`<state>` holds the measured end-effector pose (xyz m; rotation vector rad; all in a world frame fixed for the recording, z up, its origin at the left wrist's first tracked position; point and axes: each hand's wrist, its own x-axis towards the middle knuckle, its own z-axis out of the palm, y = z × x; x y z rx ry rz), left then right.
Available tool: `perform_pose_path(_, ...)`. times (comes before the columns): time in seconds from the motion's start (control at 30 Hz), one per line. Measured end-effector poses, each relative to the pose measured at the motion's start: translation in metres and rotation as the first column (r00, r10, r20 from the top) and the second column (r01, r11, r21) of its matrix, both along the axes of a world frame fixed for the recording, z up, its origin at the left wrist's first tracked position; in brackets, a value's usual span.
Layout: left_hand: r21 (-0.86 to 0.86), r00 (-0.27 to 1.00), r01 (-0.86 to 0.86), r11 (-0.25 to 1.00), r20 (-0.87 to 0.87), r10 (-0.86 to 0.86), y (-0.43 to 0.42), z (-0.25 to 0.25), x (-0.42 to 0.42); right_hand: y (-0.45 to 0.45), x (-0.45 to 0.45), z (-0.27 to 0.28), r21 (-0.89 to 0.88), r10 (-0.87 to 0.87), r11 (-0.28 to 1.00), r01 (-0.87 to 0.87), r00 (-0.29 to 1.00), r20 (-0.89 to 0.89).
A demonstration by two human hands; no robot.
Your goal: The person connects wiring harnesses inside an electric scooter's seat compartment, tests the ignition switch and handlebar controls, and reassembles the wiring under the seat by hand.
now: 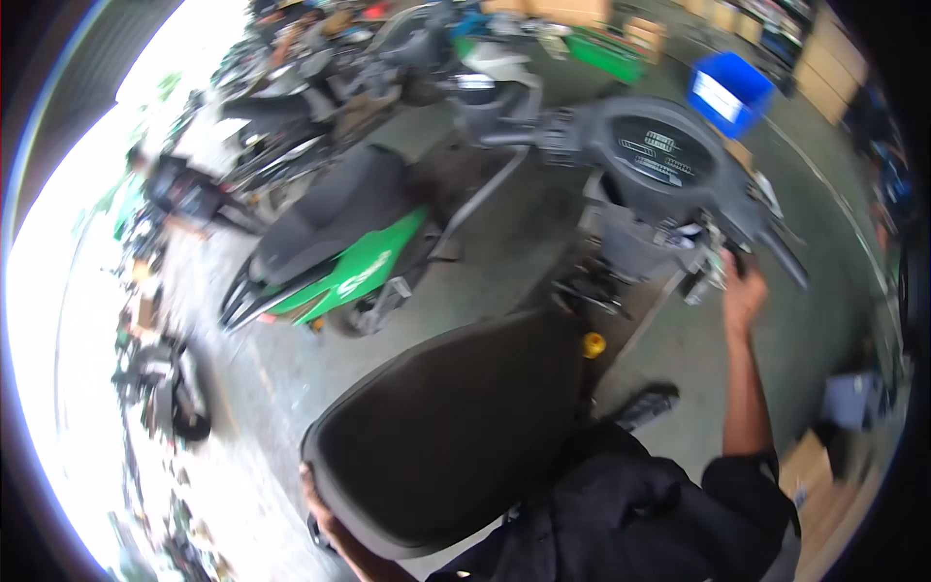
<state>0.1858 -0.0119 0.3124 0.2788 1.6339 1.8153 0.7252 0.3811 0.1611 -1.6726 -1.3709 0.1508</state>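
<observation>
A scooter stands in front of me, with its grey handlebar and round instrument panel (659,150) at the upper right. My right hand (742,286) is at a bunch of metal parts or keys (706,262) below the right handlebar; its fingers are partly hidden and blurred. The black seat (446,427) fills the lower middle. At its rear edge, on the lower left, is my left hand (315,500), fingers wrapped round the rim. A yellow cap (593,344) shows just beyond the seat's front end.
A green and black scooter (339,252) stands to the left. Further left, a person (189,189) is bent forward near more motorcycles. A blue bin (729,94) sits at the upper right, a green crate (603,53) at the back, and a grey box (853,400) at the right.
</observation>
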Motion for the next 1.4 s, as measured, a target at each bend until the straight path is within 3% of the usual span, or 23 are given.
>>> perform_pose_path(0.07, 0.002, 0.999, -0.012, 1.0, -0.04, 0.013, -0.013, -0.01, -0.008, 0.004, 0.015, -0.002, -0.024, 0.02, 1.0, -0.017, 0.993, 0.114)
perform_pose_path(0.1, -0.006, 0.997, -0.021, 1.0, -0.075, 0.02, -0.021, -0.018, -0.016, 0.001, 0.013, 0.011, -0.045, -0.012, 0.999, 0.025, 0.961, 0.275)
perform_pose_path(0.13, 0.003, 0.995, -0.056, 0.998, -0.083, 0.056, -0.023, -0.012, -0.013, -0.003, 0.0, 0.032, -0.148, -0.011, 0.987, 0.058, 0.954, 0.301)
perform_pose_path(0.17, 0.007, 0.997, -0.065, 0.998, -0.051, 0.065, -0.018, -0.006, -0.007, 0.0, -0.004, 0.031, -0.141, 0.0, 0.989, 0.044, 0.954, 0.301)
perform_pose_path(0.2, 0.011, 0.998, -0.055, 0.998, -0.012, 0.055, -0.011, -0.006, -0.004, 0.0, -0.002, 0.03, 0.024, -0.045, 0.999, 0.038, 0.899, 0.436)
perform_pose_path(0.23, -0.023, 0.995, -0.018, 1.0, -0.098, 0.016, -0.019, -0.019, -0.015, 0.0, 0.004, 0.031, 0.189, -0.127, 0.982, 0.023, 0.821, 0.557)
perform_pose_path(0.27, 0.023, 0.991, -0.021, 1.0, -0.134, 0.024, -0.009, -0.011, -0.004, -0.003, 0.001, 0.042, 0.091, -0.155, 0.988, 0.127, 0.756, 0.636)
perform_pose_path(0.3, 0.069, 0.999, -0.025, 0.997, 0.044, 0.022, -0.012, -0.014, -0.009, 0.001, 0.004, 0.038, 0.089, -0.174, 0.984, 0.152, 0.755, 0.632)
perform_pose_path(0.33, 0.087, 0.995, -0.041, 0.995, 0.093, 0.033, -0.004, -0.006, 0.002, 0.004, 0.006, 0.037, 0.083, -0.195, 0.979, 0.186, 0.738, 0.647)
perform_pose_path(0.37, 0.084, 0.999, 0.03, 0.996, 0.033, -0.033, -0.016, -0.017, -0.007, 0.001, 0.0, 0.052, 0.051, -0.163, 0.984, 0.171, 0.739, 0.654)
perform_pose_path(0.47, -0.071, 0.99, 0.06, 0.996, -0.124, -0.069, 0.002, -0.01, -0.007, 0.006, 0.004, 0.059, 0.044, -0.064, 0.998, 0.047, 0.777, 0.626)
perform_pose_path(0.53, -0.133, 0.981, 0.065, 0.989, -0.171, -0.087, 0.014, -0.008, -0.005, 0.005, 0.004, 0.067, 0.0, -0.044, 0.998, 0.057, 0.772, 0.634)
perform_pose_path(1.1, -0.296, 0.936, 0.106, 0.949, -0.293, -0.196, 0.036, 0.002, -0.016, 0.008, 0.001, 0.07, -0.162, 0.003, 0.979, 0.122, 0.791, 0.612)
perform_pose_path(1.2, -0.317, 0.928, 0.112, 0.942, -0.306, -0.213, 0.032, 0.007, -0.018, 0.005, -0.003, 0.062, 0.024, -0.087, 0.995, 0.094, 0.751, 0.654)
perform_pose_path(1.23, -0.325, 0.926, 0.114, 0.939, -0.308, -0.219, 0.032, 0.009, -0.018, -0.001, -0.005, 0.054, 0.006, -0.074, 0.996, 0.093, 0.751, 0.656)
perform_pose_path(1.3, -0.341, 0.92, 0.121, 0.932, -0.314, -0.234, 0.029, 0.011, -0.02, -0.011, -0.007, 0.033, 0.207, -0.109, 0.978, 0.034, 0.926, 0.362)
perform_pose_path(1.33, -0.349, 0.916, 0.124, 0.929, -0.319, -0.242, 0.028, 0.014, -0.021, -0.018, -0.021, 0.025, 0.246, -0.177, 0.96, 0.135, 0.971, 0.159)
perform_pose_path(1.37, -0.356, 0.909, 0.133, 0.925, -0.329, -0.257, 0.027, 0.016, -0.023, -0.017, -0.031, 0.022, 0.233, -0.18, 0.962, 0.142, 0.972, 0.15)
perform_pose_path(1.4, -0.367, 0.899, 0.145, 0.919, -0.34, -0.277, 0.027, 0.019, -0.024, -0.015, -0.039, 0.019, 0.037, -0.087, 0.993, 0.115, 0.89, -0.448)
